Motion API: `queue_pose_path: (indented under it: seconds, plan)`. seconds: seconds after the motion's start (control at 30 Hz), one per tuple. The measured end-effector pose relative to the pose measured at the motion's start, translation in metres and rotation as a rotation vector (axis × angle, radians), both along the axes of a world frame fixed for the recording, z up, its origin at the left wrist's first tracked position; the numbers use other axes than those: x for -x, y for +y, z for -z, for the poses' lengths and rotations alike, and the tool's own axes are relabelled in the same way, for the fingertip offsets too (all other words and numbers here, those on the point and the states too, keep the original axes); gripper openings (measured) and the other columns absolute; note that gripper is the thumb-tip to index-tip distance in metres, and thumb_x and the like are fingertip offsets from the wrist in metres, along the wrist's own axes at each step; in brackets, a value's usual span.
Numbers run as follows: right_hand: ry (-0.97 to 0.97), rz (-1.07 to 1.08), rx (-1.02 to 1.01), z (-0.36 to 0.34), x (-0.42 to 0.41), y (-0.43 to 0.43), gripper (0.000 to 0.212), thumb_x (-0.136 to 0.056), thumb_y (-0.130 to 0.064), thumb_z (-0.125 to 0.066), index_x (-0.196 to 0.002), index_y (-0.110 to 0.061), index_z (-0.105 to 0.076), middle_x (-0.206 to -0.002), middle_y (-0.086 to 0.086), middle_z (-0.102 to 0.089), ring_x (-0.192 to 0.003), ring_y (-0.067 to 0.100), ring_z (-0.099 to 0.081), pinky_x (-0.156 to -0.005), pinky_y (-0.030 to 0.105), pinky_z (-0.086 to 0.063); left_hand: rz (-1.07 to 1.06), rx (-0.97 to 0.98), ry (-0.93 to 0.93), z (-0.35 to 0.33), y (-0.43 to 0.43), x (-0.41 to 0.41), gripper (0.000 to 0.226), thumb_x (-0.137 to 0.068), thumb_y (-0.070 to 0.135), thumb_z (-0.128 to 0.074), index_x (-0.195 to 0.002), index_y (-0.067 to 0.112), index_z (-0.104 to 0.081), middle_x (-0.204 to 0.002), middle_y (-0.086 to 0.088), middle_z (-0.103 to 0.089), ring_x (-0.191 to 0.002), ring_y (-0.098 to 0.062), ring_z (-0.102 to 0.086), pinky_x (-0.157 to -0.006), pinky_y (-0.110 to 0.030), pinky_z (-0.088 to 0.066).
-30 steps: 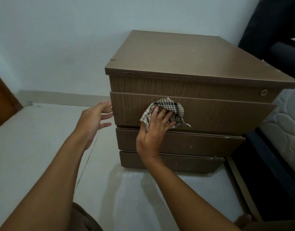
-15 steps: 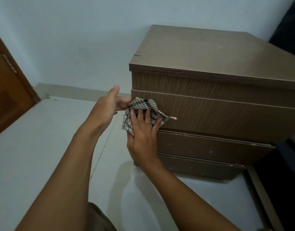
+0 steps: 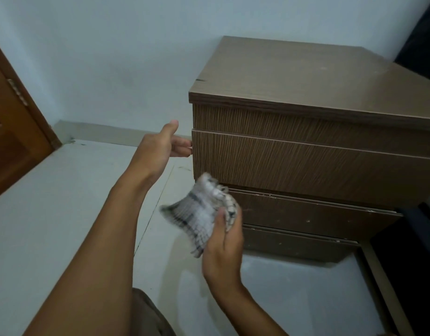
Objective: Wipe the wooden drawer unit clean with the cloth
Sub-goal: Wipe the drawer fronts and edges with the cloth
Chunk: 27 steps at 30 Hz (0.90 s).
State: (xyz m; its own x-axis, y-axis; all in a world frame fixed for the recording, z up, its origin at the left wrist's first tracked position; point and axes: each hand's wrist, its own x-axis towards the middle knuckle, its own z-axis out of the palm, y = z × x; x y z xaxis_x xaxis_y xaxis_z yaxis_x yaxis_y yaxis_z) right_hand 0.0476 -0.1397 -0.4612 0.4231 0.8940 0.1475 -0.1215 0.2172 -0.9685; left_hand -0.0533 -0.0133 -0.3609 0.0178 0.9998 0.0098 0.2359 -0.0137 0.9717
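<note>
Head view: right hand [image 3: 223,251] grips the blurred cloth [image 3: 197,214] near the drawer unit [image 3: 306,166]; open left hand [image 3: 155,149] touches its side.

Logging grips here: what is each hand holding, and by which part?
The right hand grips the checked cloth by one bunched end; the left hand holds nothing, open beside the drawer unit.
</note>
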Motion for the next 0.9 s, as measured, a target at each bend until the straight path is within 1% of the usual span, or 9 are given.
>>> queue_pose_path:
  seconds: [0.13, 0.17, 0.23, 0.33, 0.47, 0.57, 0.67, 0.8, 0.9]
  plan:
    - [-0.148, 0.185, -0.217, -0.018, -0.018, 0.014, 0.040, -0.094, -0.026, -0.042, -0.131, -0.041, -0.045, -0.132, -0.026, -0.054, -0.111, -0.003, -0.059, -0.090, 0.022, -0.051, 0.014, 0.011, 0.032, 0.001, -0.004, -0.001, 0.061, -0.099, 0.050, -0.026, -0.090, 0.016, -0.076, -0.090, -0.005, -0.076, -0.096, -0.016, -0.069, -0.111, -0.047, -0.034]
    - [-0.286, 0.187, -0.262, -0.023, -0.025, 0.025, 0.044, -0.094, -0.024, -0.042, -0.136, -0.038, -0.043, -0.144, -0.014, -0.048, -0.116, 0.009, -0.059, -0.093, 0.033, -0.052, 0.028, 0.019, 0.026, 0.001, -0.005, 0.000, 0.063, -0.099, 0.051, -0.024, -0.093, 0.015, -0.076, -0.093, -0.005, -0.076, -0.097, -0.016, -0.069, -0.110, -0.047, -0.035]
    - [-0.756, 0.190, -0.314, -0.027, -0.037, 0.052, 0.049, -0.094, -0.016, -0.043, -0.141, -0.029, -0.041, -0.155, 0.000, -0.032, -0.140, 0.025, -0.036, -0.114, 0.050, -0.029, 0.066, 0.047, 0.009, 0.000, -0.005, 0.003, 0.066, -0.098, 0.054, -0.020, -0.095, 0.018, -0.076, -0.095, -0.003, -0.076, -0.099, -0.014, -0.069, -0.109, -0.044, -0.036]
    - [-1.323, 0.101, -0.334, -0.025, -0.046, 0.082, 0.051, -0.085, -0.007, -0.045, -0.135, -0.015, -0.051, -0.152, 0.006, -0.038, -0.144, 0.019, -0.020, -0.120, 0.045, -0.007, 0.095, 0.073, -0.018, -0.002, -0.005, 0.005, 0.071, -0.099, 0.054, -0.015, -0.087, 0.022, -0.077, -0.093, -0.002, -0.077, -0.099, -0.013, -0.067, -0.105, -0.041, -0.035]
    - [-1.581, -0.247, -0.224, -0.016, -0.047, 0.070, 0.054, -0.088, -0.006, -0.042, -0.141, -0.015, -0.046, -0.153, 0.004, -0.038, -0.143, 0.021, -0.029, -0.120, 0.044, -0.013, 0.056, 0.065, -0.047, -0.003, -0.004, 0.005, 0.069, -0.100, 0.052, -0.016, -0.084, 0.020, -0.076, -0.087, 0.002, -0.077, -0.095, -0.010, -0.068, -0.101, -0.040, -0.037]
    - [-1.256, -0.439, 0.125, -0.004, -0.052, 0.048, 0.048, -0.099, -0.015, -0.042, -0.143, -0.032, -0.036, -0.146, 0.003, -0.047, -0.132, 0.023, -0.045, -0.103, 0.039, -0.041, 0.045, 0.071, -0.018, -0.002, -0.003, 0.005, 0.060, -0.100, 0.048, -0.025, -0.088, 0.019, -0.075, -0.088, 0.001, -0.077, -0.094, -0.012, -0.070, -0.099, -0.040, -0.040]
    - [-0.625, -0.402, 0.123, 0.003, -0.049, 0.027, 0.021, -0.103, -0.024, -0.040, -0.120, -0.029, -0.051, -0.105, 0.002, -0.067, -0.090, 0.020, -0.067, -0.070, 0.030, -0.055, 0.038, 0.092, 0.066, 0.001, -0.003, -0.001, 0.043, -0.099, 0.042, -0.038, -0.088, 0.019, -0.073, -0.090, 0.001, -0.076, -0.091, -0.013, -0.070, -0.096, -0.039, -0.044]
    - [0.072, -0.341, 0.301, 0.013, -0.048, 0.005, 0.023, -0.103, -0.025, -0.042, -0.119, -0.020, -0.058, -0.111, 0.001, -0.071, -0.097, 0.011, -0.070, -0.078, 0.023, -0.056, 0.049, 0.126, 0.155, 0.010, -0.005, -0.007, 0.028, -0.096, 0.038, -0.048, -0.089, 0.020, -0.070, -0.097, 0.002, -0.072, -0.089, -0.012, -0.067, -0.089, -0.035, -0.048]
    - [0.402, -0.295, 0.466, 0.024, -0.062, -0.002, 0.029, -0.101, -0.028, -0.045, -0.123, -0.014, -0.059, -0.114, 0.011, -0.071, -0.102, 0.023, -0.069, -0.092, 0.042, -0.054, 0.042, 0.174, 0.207, 0.023, -0.007, -0.009, 0.023, -0.095, 0.037, -0.052, -0.097, 0.020, -0.067, -0.105, -0.001, -0.070, -0.090, -0.014, -0.066, -0.085, -0.033, -0.048]
